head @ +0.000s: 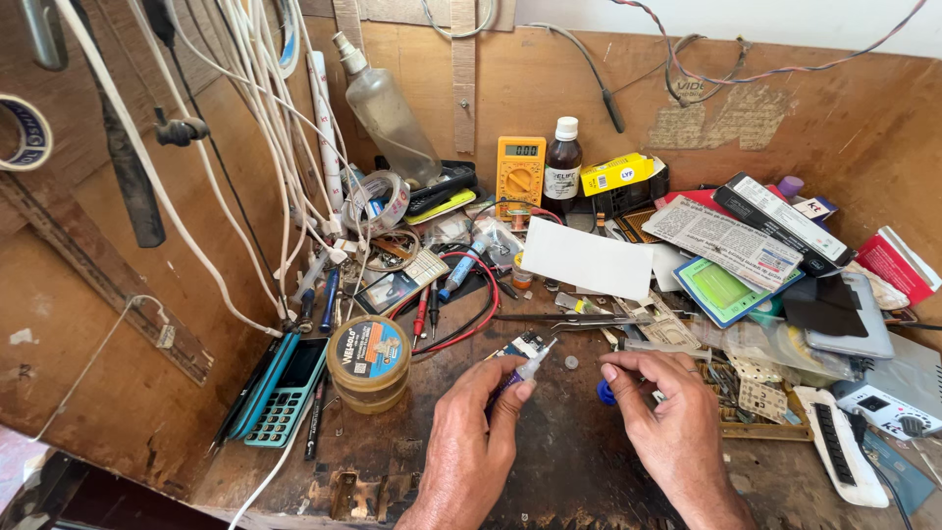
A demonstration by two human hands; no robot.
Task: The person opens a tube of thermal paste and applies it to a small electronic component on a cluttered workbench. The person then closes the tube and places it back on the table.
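Left hand [471, 432] pinched small syringe-like tube [527, 370] between fingers, tip angled toward small circuit board [520, 345] near worktop middle. Right hand [667, 417] fingers pressed on blue cap [606, 394], already off tube. Nothing yet visibly applied to board. Solder tin [369, 361] sat left.

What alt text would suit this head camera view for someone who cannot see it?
Over a cluttered wooden workbench, the left hand holds a small clear syringe-like tube while the right hand pinches a small blue cap. A round solder tin and yellow multimeter sit nearby.
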